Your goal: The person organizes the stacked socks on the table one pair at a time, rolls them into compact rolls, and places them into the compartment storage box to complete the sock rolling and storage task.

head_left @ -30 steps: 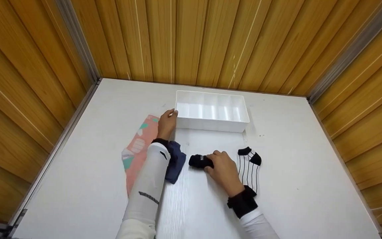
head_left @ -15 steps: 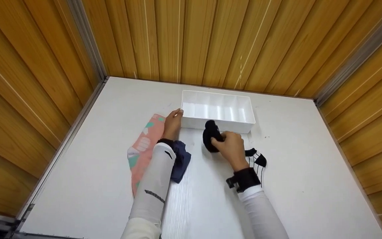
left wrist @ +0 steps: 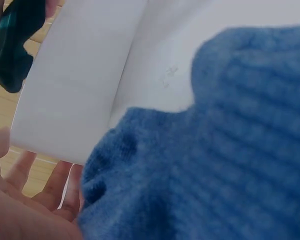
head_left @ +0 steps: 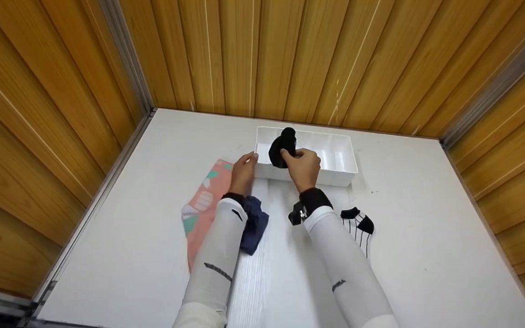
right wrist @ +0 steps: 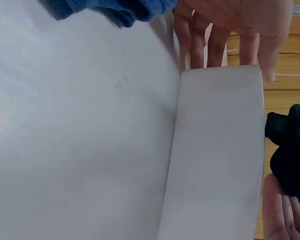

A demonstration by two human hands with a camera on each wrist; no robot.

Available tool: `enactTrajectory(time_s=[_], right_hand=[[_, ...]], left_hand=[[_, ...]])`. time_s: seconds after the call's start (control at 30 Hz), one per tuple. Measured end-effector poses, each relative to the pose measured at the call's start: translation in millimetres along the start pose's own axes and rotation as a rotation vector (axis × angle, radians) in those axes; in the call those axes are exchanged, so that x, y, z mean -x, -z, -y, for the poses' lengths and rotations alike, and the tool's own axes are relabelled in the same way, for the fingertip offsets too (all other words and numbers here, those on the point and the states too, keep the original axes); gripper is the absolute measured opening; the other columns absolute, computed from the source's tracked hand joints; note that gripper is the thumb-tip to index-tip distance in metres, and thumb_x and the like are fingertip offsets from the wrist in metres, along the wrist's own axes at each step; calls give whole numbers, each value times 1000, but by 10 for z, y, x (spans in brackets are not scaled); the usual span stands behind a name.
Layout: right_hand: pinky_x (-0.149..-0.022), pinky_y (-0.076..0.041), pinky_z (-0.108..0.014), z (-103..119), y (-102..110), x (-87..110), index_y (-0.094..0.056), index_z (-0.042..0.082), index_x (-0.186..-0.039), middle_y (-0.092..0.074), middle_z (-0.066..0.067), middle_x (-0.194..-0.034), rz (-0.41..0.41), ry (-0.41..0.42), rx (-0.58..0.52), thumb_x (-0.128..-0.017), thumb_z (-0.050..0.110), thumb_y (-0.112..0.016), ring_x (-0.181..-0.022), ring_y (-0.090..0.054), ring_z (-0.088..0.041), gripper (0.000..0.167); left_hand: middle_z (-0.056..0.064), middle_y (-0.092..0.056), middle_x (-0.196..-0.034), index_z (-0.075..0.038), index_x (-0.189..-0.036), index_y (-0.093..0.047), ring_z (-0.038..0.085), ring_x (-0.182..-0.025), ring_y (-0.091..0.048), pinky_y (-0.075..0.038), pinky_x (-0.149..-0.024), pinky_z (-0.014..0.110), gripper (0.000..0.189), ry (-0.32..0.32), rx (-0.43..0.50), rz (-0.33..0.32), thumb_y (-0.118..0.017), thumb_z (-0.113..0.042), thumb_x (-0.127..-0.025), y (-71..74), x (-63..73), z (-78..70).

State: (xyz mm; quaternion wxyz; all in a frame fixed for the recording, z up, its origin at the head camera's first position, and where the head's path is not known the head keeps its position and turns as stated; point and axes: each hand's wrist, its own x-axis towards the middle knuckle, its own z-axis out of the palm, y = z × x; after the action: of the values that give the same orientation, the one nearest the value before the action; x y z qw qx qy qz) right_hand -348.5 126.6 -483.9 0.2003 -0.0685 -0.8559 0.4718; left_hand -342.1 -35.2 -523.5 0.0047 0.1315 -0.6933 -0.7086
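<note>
In the head view my right hand [head_left: 304, 167] pinches a bundled black sock [head_left: 282, 148] over the left part of a white box [head_left: 306, 176]. The right wrist view shows the same black sock [right wrist: 292, 165] beyond the box rim, thumb and fingers against it. My left hand [head_left: 243, 174] holds the box's left front corner, its thumb [right wrist: 268, 62] at the rim and its fingers along the end wall. A dark blue sock [head_left: 254, 225] lies crumpled by the left wrist; it looms large in the left wrist view. Under the left forearm, a pink patterned sock [head_left: 208, 200] lies partly hidden.
A white sock with black stripes [head_left: 358, 228] lies right of the right forearm, which covers part of it. The white table [head_left: 417, 228] ends at wood-patterned panels [head_left: 271, 59] behind and at both sides. Ridges divide the box's inside.
My right hand has lifted the black sock from the table and carried it forward over the box, turning it upright. The left hand stays at the box corner.
</note>
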Motion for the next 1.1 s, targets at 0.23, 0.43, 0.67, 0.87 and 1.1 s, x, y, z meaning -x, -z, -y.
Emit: enactTrajectory(time_s=[0.23,0.43,0.67,0.87,1.1], right_hand=[[-75,-55,-46,156,-155,-130,-75,3,-90,-76,-13,-86,18,119,114,-82,34,-82,-83,-72,-32,33],[-78,-55,-53,113,-251,-53,-66,2,-102,-73,-17,-96,61,204,287,-83,28,-81,-90,-71,-40,35],[-73,-55,-56,69,-272,-2,-64,6,-95,-69,-17,-90,85,273,448,-84,30,-80,-85,-71,-43,31],[-85,-53,-50,-17,-314,65,-77,1,-100,-63,-21,-100,234,368,490,-101,28,-57,-95,-62,-42,33],[-82,-46,-48,-51,-251,61,-80,6,-101,-73,-18,-100,338,514,478,-98,21,-54,-90,-58,-40,30]], left_hand=[[8,-51,-154,-15,-146,-56,28,-146,-43,-35,-119,44,48,-21,3,-22,-55,-37,-104,-60,29,-38],[6,-54,-152,-17,-146,-57,27,-144,-45,-36,-118,44,47,2,-68,22,-54,-39,-104,-163,107,20],[7,-54,-152,-17,-146,-57,29,-141,-50,-39,-116,45,49,-28,-171,40,-54,-42,-104,-216,120,6],[11,-61,-145,-12,-141,-61,29,-131,-58,-45,-110,42,47,-42,-176,-5,-56,-38,-103,-223,119,32],[12,-61,-144,-11,-141,-61,30,-130,-59,-45,-109,42,46,-98,-184,-13,-56,-37,-103,-168,93,-16]])
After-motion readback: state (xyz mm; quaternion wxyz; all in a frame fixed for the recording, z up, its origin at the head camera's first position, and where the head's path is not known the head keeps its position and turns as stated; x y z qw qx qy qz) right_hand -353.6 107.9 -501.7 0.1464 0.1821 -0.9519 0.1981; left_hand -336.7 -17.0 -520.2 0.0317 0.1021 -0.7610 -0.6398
